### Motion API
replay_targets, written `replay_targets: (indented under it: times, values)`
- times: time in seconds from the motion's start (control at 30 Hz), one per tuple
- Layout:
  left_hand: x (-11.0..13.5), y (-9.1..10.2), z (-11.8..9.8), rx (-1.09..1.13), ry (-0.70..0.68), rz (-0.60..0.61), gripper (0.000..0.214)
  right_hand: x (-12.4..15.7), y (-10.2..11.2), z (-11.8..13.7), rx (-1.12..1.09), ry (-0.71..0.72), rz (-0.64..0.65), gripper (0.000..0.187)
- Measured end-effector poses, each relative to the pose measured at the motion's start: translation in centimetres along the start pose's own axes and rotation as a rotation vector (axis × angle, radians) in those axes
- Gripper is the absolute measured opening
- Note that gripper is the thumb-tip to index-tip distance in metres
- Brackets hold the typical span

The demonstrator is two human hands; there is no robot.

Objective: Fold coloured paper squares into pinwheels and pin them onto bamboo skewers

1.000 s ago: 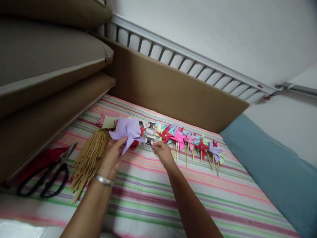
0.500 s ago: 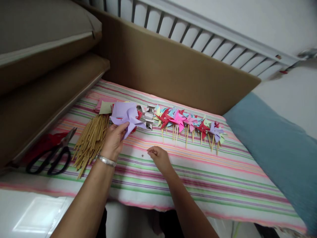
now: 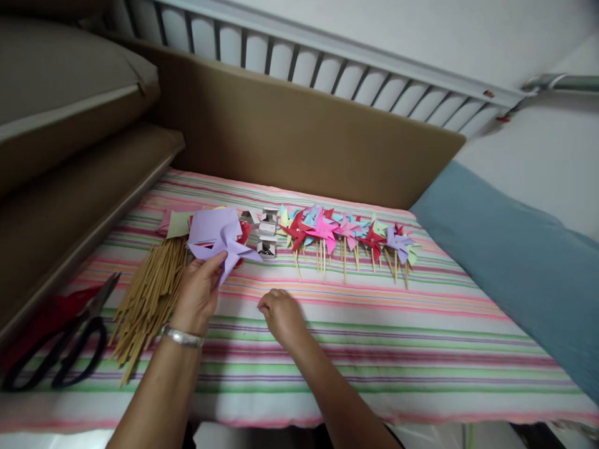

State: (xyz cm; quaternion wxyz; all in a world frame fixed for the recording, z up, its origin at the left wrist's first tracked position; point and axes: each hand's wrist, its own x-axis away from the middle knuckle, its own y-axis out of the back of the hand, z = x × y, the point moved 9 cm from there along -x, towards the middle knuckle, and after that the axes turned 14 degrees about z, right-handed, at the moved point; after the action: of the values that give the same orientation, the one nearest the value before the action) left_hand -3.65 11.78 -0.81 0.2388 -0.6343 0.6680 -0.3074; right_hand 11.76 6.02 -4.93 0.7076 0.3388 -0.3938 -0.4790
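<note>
My left hand grips a folded purple paper pinwheel above the striped cloth. My right hand rests on the cloth with its fingers curled together; anything pinched in them is too small to see. Just beyond the purple pinwheel lies a small silver and white object. A row of finished paper pinwheels on sticks lies to its right. A heap of bamboo sticks lies left of my left hand.
Black-handled scissors lie on something red at the far left. Coloured paper squares sit behind the sticks. Brown boards wall the back and left. A blue sheet lies to the right, and a white railing runs behind.
My right hand has drawn back from the silver object toward me and now rests on the cloth. My left hand keeps its hold on the purple pinwheel. The camera has tilted down.
</note>
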Motion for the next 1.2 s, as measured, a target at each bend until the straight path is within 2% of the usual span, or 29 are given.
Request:
replay_targets:
  times: [0.4, 0.63, 0.87, 0.97, 1.07, 1.13, 1.2]
  values:
    - [0.3, 0.3, -0.8, -0.012, -0.040, -0.021, 0.023, 0.6, 1.1, -1.5, -0.172, 0.031, -0.062, 0.017]
    - [0.1, 0.4, -0.5, 0.010, -0.027, -0.001, 0.024, 0.5, 0.6, -0.8, -0.045, 0.038, -0.052, 0.022]
    - [0.3, 0.2, -0.2, -0.035, -0.027, -0.002, 0.024, -0.2, 0.9, -1.1, -0.145, 0.032, -0.112, 0.020]
    - [0.5, -0.3, 0.6, -0.038, -0.003, 0.007, 0.026, 0.1, 2.2, -1.6, -0.202, 0.025, -0.155, 0.020]
    - [0.7, -0.8, 1.8, -0.062, 0.033, 0.003, 0.024, 1.5, 5.2, -2.3, -0.426, 0.018, -0.258, 0.011]
    - [0.8, -1.3, 2.7, -0.086, 0.049, 0.025, 0.024, 2.8, 7.4, -2.0, -0.621, 0.072, -0.340, 0.008]
    - [1.0, -1.9, 3.7, -0.118, 0.073, 0.049, 0.025, 4.2, 9.4, -0.9, -0.679, 0.166, -0.419, 0.007]
